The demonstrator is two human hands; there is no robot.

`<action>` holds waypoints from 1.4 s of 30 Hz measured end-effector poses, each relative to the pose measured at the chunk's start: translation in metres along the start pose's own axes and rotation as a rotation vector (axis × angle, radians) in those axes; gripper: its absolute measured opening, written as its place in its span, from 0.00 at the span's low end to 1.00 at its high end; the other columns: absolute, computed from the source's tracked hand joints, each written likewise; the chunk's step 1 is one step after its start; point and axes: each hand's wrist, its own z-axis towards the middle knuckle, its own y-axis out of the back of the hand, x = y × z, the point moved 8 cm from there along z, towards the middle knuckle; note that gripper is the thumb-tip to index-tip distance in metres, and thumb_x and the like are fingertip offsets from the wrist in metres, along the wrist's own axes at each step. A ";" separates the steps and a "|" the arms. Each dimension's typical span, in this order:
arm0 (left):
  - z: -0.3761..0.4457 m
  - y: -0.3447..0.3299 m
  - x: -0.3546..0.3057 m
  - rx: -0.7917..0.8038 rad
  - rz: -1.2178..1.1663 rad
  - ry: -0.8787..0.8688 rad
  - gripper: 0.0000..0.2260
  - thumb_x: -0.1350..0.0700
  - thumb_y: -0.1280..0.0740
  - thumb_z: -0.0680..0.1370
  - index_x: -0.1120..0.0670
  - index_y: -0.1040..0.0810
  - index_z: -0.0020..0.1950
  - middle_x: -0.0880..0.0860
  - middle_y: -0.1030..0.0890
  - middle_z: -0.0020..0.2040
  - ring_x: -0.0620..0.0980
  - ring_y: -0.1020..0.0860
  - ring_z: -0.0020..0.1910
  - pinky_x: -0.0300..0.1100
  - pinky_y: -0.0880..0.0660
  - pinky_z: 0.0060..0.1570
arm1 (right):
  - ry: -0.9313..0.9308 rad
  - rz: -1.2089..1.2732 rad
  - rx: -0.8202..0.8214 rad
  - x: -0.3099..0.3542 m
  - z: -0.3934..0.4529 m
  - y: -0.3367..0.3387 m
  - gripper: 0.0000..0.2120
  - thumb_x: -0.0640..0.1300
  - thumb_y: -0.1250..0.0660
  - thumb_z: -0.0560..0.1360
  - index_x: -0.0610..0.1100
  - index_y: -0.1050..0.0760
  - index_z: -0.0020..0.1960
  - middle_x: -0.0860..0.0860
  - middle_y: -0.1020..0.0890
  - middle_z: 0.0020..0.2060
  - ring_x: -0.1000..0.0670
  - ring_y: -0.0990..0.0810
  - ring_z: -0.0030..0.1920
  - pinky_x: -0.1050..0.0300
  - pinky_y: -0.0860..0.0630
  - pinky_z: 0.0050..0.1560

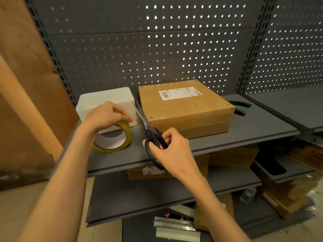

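Scissors (146,122) with dark handles sit in the right hand (172,151), whose fingers curl tight through the loops, just in front of the brown box (183,109), and the blades stand a little apart and point up along the left side of that box. The left hand (106,114) wraps its fingers over the top of a yellow tape roll (111,149), which stands on its edge on the shelf (244,126), left of the brown box. Green pliers (239,106) lie just right of the brown box.
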 end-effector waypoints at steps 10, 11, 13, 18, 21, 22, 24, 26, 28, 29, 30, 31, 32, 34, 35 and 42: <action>0.000 -0.001 -0.002 0.003 0.024 -0.011 0.05 0.49 0.29 0.72 0.49 0.16 0.41 0.51 0.17 0.43 0.50 0.23 0.48 0.50 0.25 0.53 | -0.051 0.018 0.030 -0.013 -0.006 -0.012 0.15 0.56 0.29 0.69 0.48 0.31 0.42 0.54 0.23 0.33 0.57 0.23 0.34 0.60 0.26 0.33; 0.000 -0.001 -0.002 0.003 0.034 -0.014 0.04 0.49 0.29 0.72 0.48 0.16 0.40 0.51 0.17 0.42 0.50 0.22 0.47 0.49 0.25 0.52 | -0.052 0.019 0.033 -0.014 -0.007 -0.013 0.15 0.56 0.30 0.69 0.47 0.31 0.43 0.54 0.22 0.34 0.56 0.22 0.35 0.58 0.24 0.35; 0.001 -0.002 -0.003 -0.002 0.059 -0.014 0.04 0.49 0.29 0.72 0.47 0.18 0.38 0.50 0.17 0.41 0.50 0.22 0.46 0.49 0.25 0.51 | -0.058 0.021 0.041 -0.015 -0.009 -0.014 0.16 0.56 0.30 0.69 0.47 0.31 0.43 0.53 0.22 0.35 0.55 0.21 0.36 0.56 0.23 0.38; 0.001 -0.002 -0.002 -0.001 0.074 -0.013 0.06 0.49 0.30 0.72 0.44 0.20 0.35 0.49 0.18 0.41 0.50 0.23 0.47 0.50 0.24 0.52 | -0.035 -0.082 0.025 -0.016 -0.011 -0.012 0.18 0.59 0.31 0.69 0.47 0.31 0.47 0.54 0.21 0.38 0.56 0.21 0.39 0.60 0.22 0.37; 0.001 -0.002 -0.001 0.005 0.047 -0.019 0.04 0.49 0.30 0.73 0.46 0.18 0.39 0.49 0.18 0.43 0.49 0.24 0.48 0.50 0.25 0.52 | -0.041 -0.099 0.024 -0.018 -0.011 -0.010 0.19 0.59 0.31 0.69 0.47 0.31 0.48 0.53 0.21 0.40 0.56 0.21 0.40 0.62 0.23 0.37; 0.000 -0.002 -0.001 0.006 0.042 -0.021 0.04 0.50 0.30 0.73 0.47 0.18 0.39 0.49 0.18 0.43 0.49 0.24 0.48 0.50 0.25 0.52 | -0.045 -0.097 0.028 -0.018 -0.012 -0.010 0.19 0.59 0.31 0.69 0.47 0.31 0.48 0.53 0.21 0.39 0.56 0.21 0.39 0.63 0.23 0.36; 0.000 -0.002 -0.001 0.007 0.039 -0.024 0.04 0.50 0.31 0.73 0.48 0.17 0.41 0.49 0.18 0.43 0.49 0.24 0.48 0.50 0.25 0.52 | -0.053 -0.094 0.041 -0.018 -0.015 -0.010 0.18 0.59 0.30 0.69 0.47 0.31 0.47 0.54 0.22 0.38 0.57 0.21 0.38 0.65 0.25 0.34; 0.000 -0.002 -0.001 0.008 0.043 -0.027 0.05 0.50 0.31 0.73 0.49 0.16 0.42 0.50 0.17 0.44 0.49 0.23 0.49 0.50 0.24 0.53 | -0.062 -0.097 0.054 -0.019 -0.018 -0.011 0.18 0.58 0.30 0.69 0.47 0.31 0.46 0.55 0.22 0.38 0.57 0.21 0.38 0.68 0.29 0.32; 0.000 -0.002 0.000 0.016 0.041 -0.028 0.06 0.50 0.31 0.73 0.49 0.15 0.44 0.50 0.17 0.45 0.49 0.23 0.50 0.51 0.24 0.53 | -0.072 -0.110 0.057 -0.020 -0.020 -0.010 0.18 0.59 0.31 0.69 0.47 0.31 0.45 0.55 0.22 0.38 0.57 0.22 0.37 0.69 0.31 0.31; 0.000 -0.002 0.001 0.019 0.036 -0.030 0.07 0.50 0.31 0.73 0.50 0.15 0.44 0.50 0.17 0.45 0.50 0.23 0.50 0.51 0.24 0.54 | -0.077 -0.117 0.057 -0.020 -0.021 -0.010 0.17 0.59 0.31 0.69 0.47 0.31 0.45 0.54 0.22 0.37 0.57 0.22 0.37 0.68 0.32 0.30; 0.000 -0.003 0.001 0.021 0.031 -0.033 0.07 0.50 0.31 0.73 0.50 0.15 0.45 0.50 0.17 0.46 0.50 0.23 0.50 0.51 0.24 0.54 | -0.082 -0.122 0.058 -0.020 -0.021 -0.009 0.17 0.59 0.31 0.69 0.47 0.31 0.44 0.54 0.22 0.36 0.57 0.22 0.36 0.68 0.32 0.30; 0.000 -0.003 0.000 0.022 0.026 -0.038 0.07 0.50 0.31 0.73 0.51 0.15 0.45 0.50 0.17 0.46 0.50 0.23 0.50 0.51 0.24 0.54 | -0.088 -0.127 0.061 -0.021 -0.022 -0.008 0.17 0.59 0.31 0.69 0.47 0.31 0.44 0.54 0.22 0.36 0.57 0.22 0.36 0.68 0.32 0.30; -0.001 -0.002 0.000 0.022 0.022 -0.042 0.07 0.49 0.31 0.73 0.51 0.15 0.45 0.51 0.17 0.45 0.50 0.23 0.50 0.51 0.24 0.53 | -0.094 -0.130 0.065 -0.021 -0.022 -0.008 0.17 0.59 0.31 0.69 0.47 0.31 0.44 0.54 0.22 0.36 0.57 0.23 0.35 0.68 0.33 0.30; -0.001 -0.002 0.000 0.020 0.018 -0.043 0.07 0.49 0.31 0.74 0.51 0.15 0.44 0.50 0.17 0.45 0.50 0.23 0.50 0.50 0.24 0.53 | -0.110 -0.140 0.072 -0.022 -0.024 -0.006 0.17 0.58 0.30 0.69 0.47 0.31 0.42 0.54 0.22 0.35 0.58 0.23 0.35 0.68 0.33 0.29; -0.001 -0.002 0.000 0.020 0.018 -0.041 0.07 0.49 0.31 0.74 0.50 0.16 0.44 0.50 0.17 0.45 0.49 0.23 0.50 0.50 0.24 0.53 | -0.116 -0.145 0.074 -0.021 -0.024 -0.005 0.17 0.58 0.30 0.69 0.47 0.32 0.41 0.55 0.23 0.34 0.58 0.24 0.34 0.68 0.33 0.29; -0.001 -0.001 0.000 0.020 0.044 -0.033 0.05 0.49 0.31 0.73 0.48 0.16 0.43 0.48 0.17 0.46 0.48 0.23 0.50 0.51 0.24 0.55 | -0.147 -0.187 0.109 -0.024 -0.028 -0.003 0.17 0.59 0.31 0.69 0.46 0.32 0.41 0.53 0.23 0.34 0.55 0.24 0.35 0.65 0.32 0.30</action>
